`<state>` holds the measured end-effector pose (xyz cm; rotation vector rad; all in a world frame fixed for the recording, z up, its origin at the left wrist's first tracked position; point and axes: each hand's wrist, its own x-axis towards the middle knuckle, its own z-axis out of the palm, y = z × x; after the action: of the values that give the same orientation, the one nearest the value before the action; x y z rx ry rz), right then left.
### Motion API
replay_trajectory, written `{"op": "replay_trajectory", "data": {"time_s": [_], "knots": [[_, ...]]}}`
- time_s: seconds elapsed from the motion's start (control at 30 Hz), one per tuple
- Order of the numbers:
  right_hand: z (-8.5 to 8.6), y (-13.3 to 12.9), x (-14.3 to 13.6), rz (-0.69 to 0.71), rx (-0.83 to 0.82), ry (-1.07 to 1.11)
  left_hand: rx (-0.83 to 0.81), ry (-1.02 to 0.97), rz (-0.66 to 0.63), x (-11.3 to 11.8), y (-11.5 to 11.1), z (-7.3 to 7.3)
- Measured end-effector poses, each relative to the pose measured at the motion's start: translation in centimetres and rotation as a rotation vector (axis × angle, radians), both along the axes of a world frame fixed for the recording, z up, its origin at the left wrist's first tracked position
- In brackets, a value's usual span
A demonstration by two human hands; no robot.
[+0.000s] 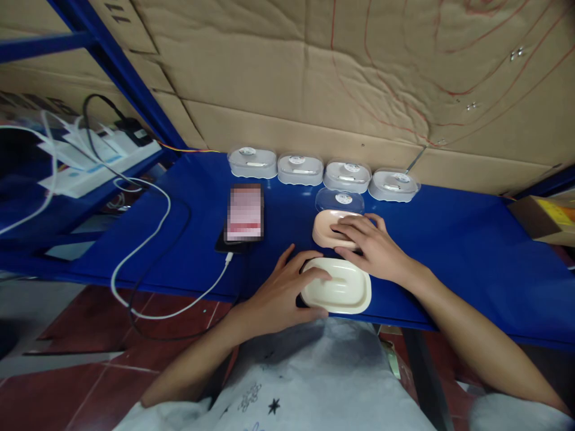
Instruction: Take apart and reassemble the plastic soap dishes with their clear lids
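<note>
Close to the front edge of the blue table lies a cream oval dish (344, 290). My left hand (291, 287) is at its left side, fingers spread, with fingertips over the inside and the thumb at the near rim. Just behind it is a peach oval dish (326, 230). My right hand (371, 245) rests on that dish, its fingers reaching inside and over the right rim. Behind the peach dish sits a clear lid (327, 200) with a round white sticker.
Several lidded grey containers (300, 170) line the cardboard wall (251, 72). A phone (245, 212) with a white cable (171, 203) lies left of the dishes. Power strips (108, 161) stand on the far left; a cardboard box (539, 218) is at the right.
</note>
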<state>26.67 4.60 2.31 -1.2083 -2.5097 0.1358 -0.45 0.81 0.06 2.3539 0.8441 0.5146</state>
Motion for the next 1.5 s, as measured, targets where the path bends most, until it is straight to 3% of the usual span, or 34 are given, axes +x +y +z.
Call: {"op": "replay_trajectory", "data": {"time_s": [0.13, 0.27, 0.33, 0.4, 0.53, 0.63, 0.8, 0.93, 1.07, 1.2, 1.3, 1.4, 1.5], "knots": [[0.9, -0.2, 0.0, 0.028, -0.017, 0.118, -0.082, -0.123, 0.001, -0.2, -0.2, 0.1], [1.6, -0.7, -0.1, 0.216, -0.136, 0.266, -0.102, -0.304, 0.126, -0.1, -0.6, -0.4], [1.7, -0.9, -0.5, 0.24, -0.166, 0.293, -0.173, -0.467, 0.191, 0.1, -0.8, -0.8], [1.5, -1.2, -1.0, 0.222, -0.128, 0.335, -0.387, -0.67, 0.213, 0.3, -1.0, -0.8], [1.3, -1.4, -1.5, 0.244, -0.097, 0.395, -0.998, -0.918, 0.273, 1.0, -0.9, -0.3], [1.5, -1.3, -0.9, 0.205, -0.129, 0.378, -1.195, -1.017, 0.412, 1.3, -0.5, 0.2], [2.6, -0.9, 0.6, 0.103, -0.133, 0.218, -1.02, -1.282, 0.705, 1.1, 0.6, 0.4], [3.8, -1.6, 1.2, 0.143, -0.136, -0.014, -0.921, -1.393, 0.79, 1.0, 1.2, 0.4], [4.2, -2.3, 3.0, 0.163, -0.248, -0.021, -1.009, -1.399, 0.78, 1.2, 1.1, 0.5], [3.5, -1.7, 4.3, 0.098, -0.231, -0.081, -1.066, -1.393, 0.679, 1.2, 0.9, 0.7], [3.5, -1.2, 3.9, 0.007, -0.12, -0.096, -1.054, -1.383, 0.62, 1.1, 0.8, 0.8], [3.7, -1.2, 2.7, -0.109, 0.067, 0.021, -1.099, -1.379, 0.615, 1.2, 0.5, 0.8], [3.3, -1.9, 0.9, -0.062, 0.198, 0.174, -1.205, -1.357, 0.581, 1.6, 0.1, 0.6]]}}
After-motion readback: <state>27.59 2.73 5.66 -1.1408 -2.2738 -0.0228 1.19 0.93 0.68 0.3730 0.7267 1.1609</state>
